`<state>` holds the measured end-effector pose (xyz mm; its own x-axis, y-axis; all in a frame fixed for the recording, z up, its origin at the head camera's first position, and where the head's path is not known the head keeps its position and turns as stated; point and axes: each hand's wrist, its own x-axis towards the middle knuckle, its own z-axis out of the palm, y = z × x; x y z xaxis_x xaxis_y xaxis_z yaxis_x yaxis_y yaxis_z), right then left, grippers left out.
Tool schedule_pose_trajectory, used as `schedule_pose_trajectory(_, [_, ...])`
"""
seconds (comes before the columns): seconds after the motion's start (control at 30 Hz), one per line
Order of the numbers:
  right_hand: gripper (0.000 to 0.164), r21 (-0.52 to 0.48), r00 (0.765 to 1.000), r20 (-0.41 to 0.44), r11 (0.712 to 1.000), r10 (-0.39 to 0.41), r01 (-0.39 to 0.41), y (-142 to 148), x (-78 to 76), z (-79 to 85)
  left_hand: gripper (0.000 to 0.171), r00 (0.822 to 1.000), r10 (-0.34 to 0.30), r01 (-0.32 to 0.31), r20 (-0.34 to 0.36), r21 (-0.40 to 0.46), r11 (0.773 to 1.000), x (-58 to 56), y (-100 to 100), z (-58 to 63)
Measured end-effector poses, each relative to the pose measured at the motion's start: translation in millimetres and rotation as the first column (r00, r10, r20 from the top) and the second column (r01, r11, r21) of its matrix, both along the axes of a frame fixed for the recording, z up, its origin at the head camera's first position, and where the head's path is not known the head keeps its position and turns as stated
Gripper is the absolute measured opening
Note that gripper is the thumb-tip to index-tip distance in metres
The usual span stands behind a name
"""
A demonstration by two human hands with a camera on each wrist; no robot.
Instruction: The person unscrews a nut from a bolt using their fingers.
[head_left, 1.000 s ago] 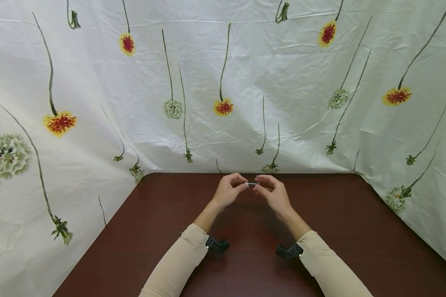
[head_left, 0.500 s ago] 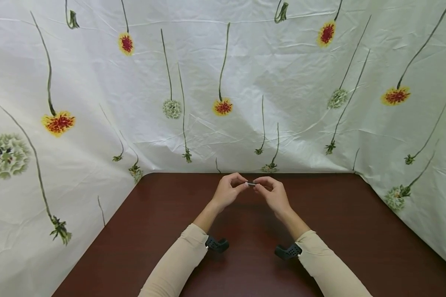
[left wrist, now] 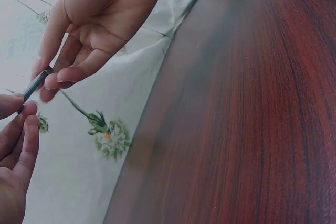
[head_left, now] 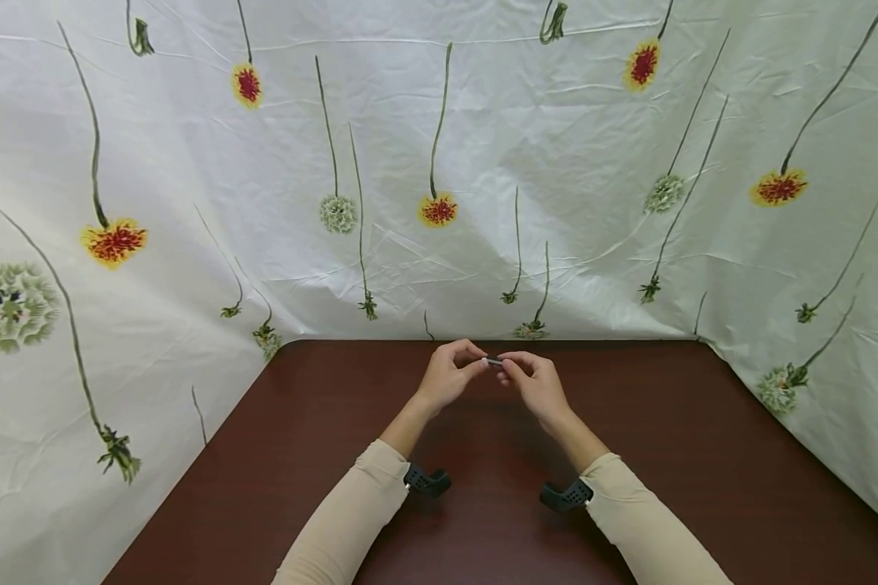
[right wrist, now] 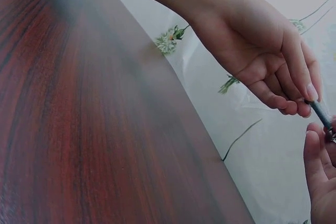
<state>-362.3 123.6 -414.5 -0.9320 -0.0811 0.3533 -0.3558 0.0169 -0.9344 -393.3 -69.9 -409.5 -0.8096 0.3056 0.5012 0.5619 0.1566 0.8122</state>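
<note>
A short grey bolt (head_left: 493, 362) with a threaded shank spans the space between the two hands, held above the table's far side. My left hand (head_left: 445, 378) pinches one end between thumb and fingertips. At the other end, the thumb and fingertips of my right hand (head_left: 541, 388) pinch it. From the left wrist, the bolt (left wrist: 34, 84) looks ridged, with a darker piece at the right hand's end; fingers partly cover that piece, so whether it is a head or a nut I cannot tell. The right wrist view shows the same bolt (right wrist: 321, 113) tilted.
Below the hands lies a dark reddish-brown wooden table (head_left: 483, 520). A white cloth (head_left: 483, 162) printed with flowers hangs behind it and along both sides. Each wrist wears a black band, the left one (head_left: 428, 481) and the right one (head_left: 567, 496).
The fingertips of my right hand, spread around the bolt's right end a second ago, have come together on it. The left hand keeps its grip almost in place.
</note>
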Motion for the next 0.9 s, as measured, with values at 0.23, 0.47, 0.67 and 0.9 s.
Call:
schedule_pose_trajectory(0.23, [0.017,0.007,0.998,-0.053,1.000,0.014,-0.014,0,-0.8,-0.1,0.011,1.000,0.009,-0.008,0.012,-0.017,1.000,0.3,0,0.2])
schedule_pose_trajectory(0.47, [0.020,0.018,0.996,-0.084,1.000,0.005,-0.003,2,-1.1,0.8,0.011,0.999,-0.034,0.034,0.007,-0.020,0.999,20.6,0,20.3])
schedule_pose_trajectory(0.67, [0.022,0.056,0.991,-0.131,0.998,0.008,-0.001,4,-1.6,0.8,0.008,1.000,-0.022,0.022,-0.017,-0.003,1.000,30.5,0,27.1])
schedule_pose_trajectory(0.9, [0.022,0.044,0.989,-0.144,0.999,0.017,-0.011,5,-2.1,0.2,0.009,0.999,-0.034,0.034,-0.001,-0.001,0.999,28.9,-1,26.0])
